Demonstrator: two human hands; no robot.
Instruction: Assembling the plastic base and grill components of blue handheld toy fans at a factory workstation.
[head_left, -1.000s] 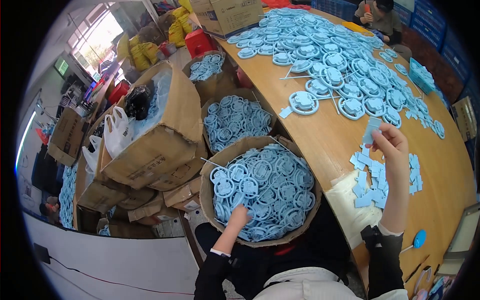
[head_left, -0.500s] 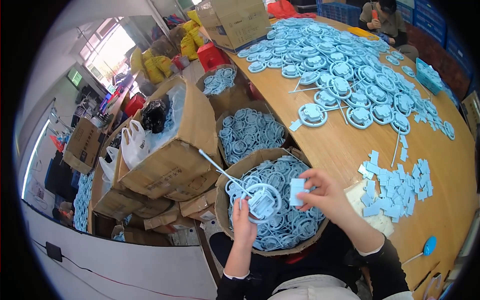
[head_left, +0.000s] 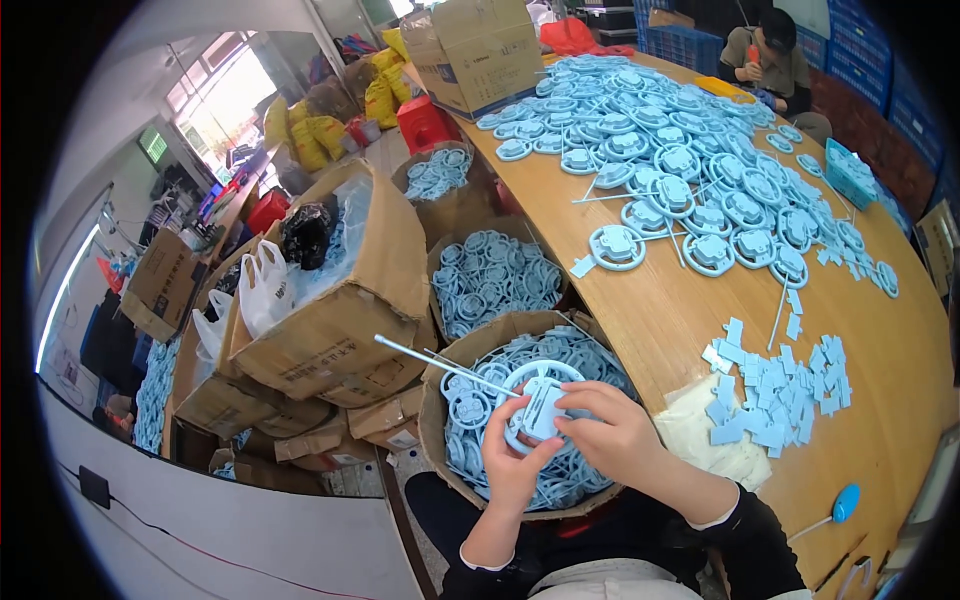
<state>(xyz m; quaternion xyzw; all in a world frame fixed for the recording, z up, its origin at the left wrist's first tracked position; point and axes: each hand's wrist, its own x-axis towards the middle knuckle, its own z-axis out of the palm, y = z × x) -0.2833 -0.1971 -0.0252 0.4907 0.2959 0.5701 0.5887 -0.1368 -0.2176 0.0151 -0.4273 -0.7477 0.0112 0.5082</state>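
A light blue plastic ring-shaped part (head_left: pixel 540 405) with a long thin rod is held over an open carton. My left hand (head_left: pixel 513 455) grips its lower left rim, thumb and fingers closed. With closed fingers, my right hand (head_left: pixel 615 430) presses a flat light blue plate against the box-like middle of the ring; the plate is largely hidden by the fingers. Below, the carton (head_left: pixel 433 420) is filled with similar blue ring parts. Small flat blue plates (head_left: pixel 780 395) lie in a loose heap on the table to the right, beside a white cloth (head_left: pixel 690 430).
A large heap of blue ring parts (head_left: pixel 690 170) covers the far part of the wooden table (head_left: pixel 640 325). More cartons (head_left: pixel 330 330) stand at the left. A blue round-headed tool (head_left: pixel 845 500) lies at the near right. Another person (head_left: pixel 775 65) sits across the table.
My right hand has moved left and brought the flat plate onto the middle of the ring part. The ring part has shifted slightly right, its rod now lying flatter.
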